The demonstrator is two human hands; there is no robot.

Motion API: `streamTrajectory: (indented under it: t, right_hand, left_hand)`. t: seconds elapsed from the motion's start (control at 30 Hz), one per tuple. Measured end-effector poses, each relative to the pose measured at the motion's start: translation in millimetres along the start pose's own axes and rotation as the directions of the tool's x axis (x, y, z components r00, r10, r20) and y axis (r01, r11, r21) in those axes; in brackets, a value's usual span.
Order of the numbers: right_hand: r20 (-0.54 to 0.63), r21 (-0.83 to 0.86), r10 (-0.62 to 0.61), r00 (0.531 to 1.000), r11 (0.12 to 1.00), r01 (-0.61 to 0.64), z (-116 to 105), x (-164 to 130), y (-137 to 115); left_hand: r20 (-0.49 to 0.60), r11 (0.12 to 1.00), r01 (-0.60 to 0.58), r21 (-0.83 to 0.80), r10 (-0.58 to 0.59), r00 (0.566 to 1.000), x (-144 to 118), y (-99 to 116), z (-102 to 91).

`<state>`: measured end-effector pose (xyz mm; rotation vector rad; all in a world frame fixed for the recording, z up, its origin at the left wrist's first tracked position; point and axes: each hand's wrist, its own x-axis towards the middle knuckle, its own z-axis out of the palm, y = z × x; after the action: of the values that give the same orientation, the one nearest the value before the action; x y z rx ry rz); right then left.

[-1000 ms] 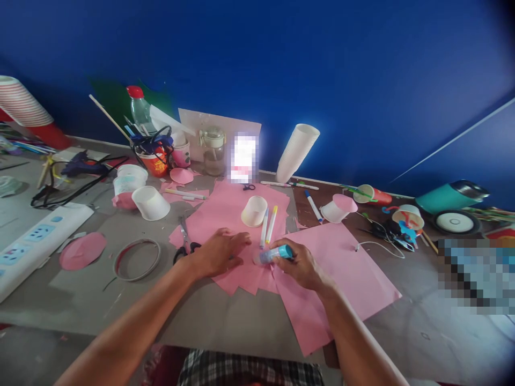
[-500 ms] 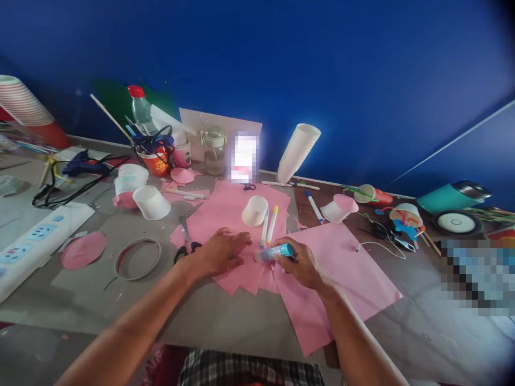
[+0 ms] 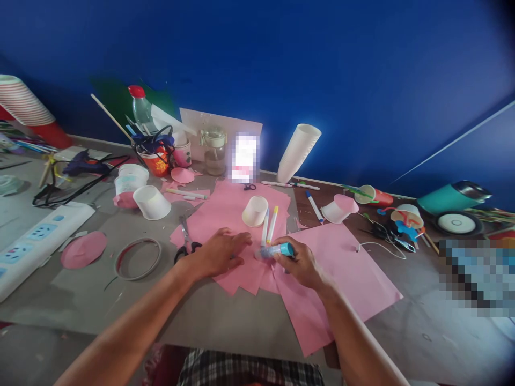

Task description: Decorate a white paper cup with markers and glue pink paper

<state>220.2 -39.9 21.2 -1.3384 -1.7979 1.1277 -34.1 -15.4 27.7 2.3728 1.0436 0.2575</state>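
My right hand (image 3: 300, 262) grips a glue stick (image 3: 276, 250) with a blue end and a clear body, tilted sideways, its tip down at the pink paper. Opposite it, my left hand (image 3: 223, 252) lies on the pink paper sheets (image 3: 245, 279), fingers stretched out and apart. Just beyond the hands, a white paper cup (image 3: 255, 211) stands on the sheets. Two markers, a white one with a blue tip (image 3: 265, 228) and a yellow-tipped one (image 3: 272, 225), lie beside the cup. Black-handled scissors (image 3: 184, 244) are partly hidden behind my left wrist.
A roll of tape (image 3: 138, 259), a pink paper disc (image 3: 84, 250) and a power strip (image 3: 40, 244) lie left. A leaning stack of cups (image 3: 298, 153) stands at the back. To the right are a pink-topped cup (image 3: 340, 208), a larger pink sheet (image 3: 341, 268) and a teal flask (image 3: 453, 197).
The glue stick's lower end has shifted very slightly over the paper, and its tilt is a little flatter. My left hand has stayed in place.
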Motion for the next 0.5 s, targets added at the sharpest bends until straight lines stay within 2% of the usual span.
streamTrajectory:
  t: [0.07,0.13,0.23,0.3,0.37,0.5]
  right_hand:
    - [0.006,0.065,0.029,1.000,0.997,-0.030,-5.7,-0.8,2.6]
    - [-0.060,0.189,0.030,0.998,0.982,-0.018,-10.0,-0.3,5.8]
    - [-0.216,0.427,0.005,0.976,0.900,0.090,-11.0,3.3,9.4]
    - [-0.273,0.524,0.006,0.962,0.840,0.143,-9.0,6.6,10.7]
    - [-0.301,0.552,0.002,0.954,0.816,0.173,-6.8,9.5,11.9]
    - [-0.345,0.517,-0.054,0.937,0.823,0.238,-5.6,11.1,13.4]
  left_hand:
    - [-0.004,1.000,-0.001,0.001,0.001,1.000,-0.3,0.8,-0.2]
    - [-0.018,1.000,0.006,0.002,-0.006,1.000,-1.2,3.1,-1.0]
    - [-0.050,1.000,0.013,-0.001,-0.013,0.999,-3.1,6.9,-2.5]
    - [-0.065,1.000,0.010,-0.001,-0.010,0.998,-3.8,7.1,-2.5]
    - [-0.068,1.000,-0.004,-0.001,0.004,0.998,-3.8,4.6,-1.2]
    - [-0.066,1.000,0.013,-0.013,-0.014,0.998,-2.7,-3.2,2.6]
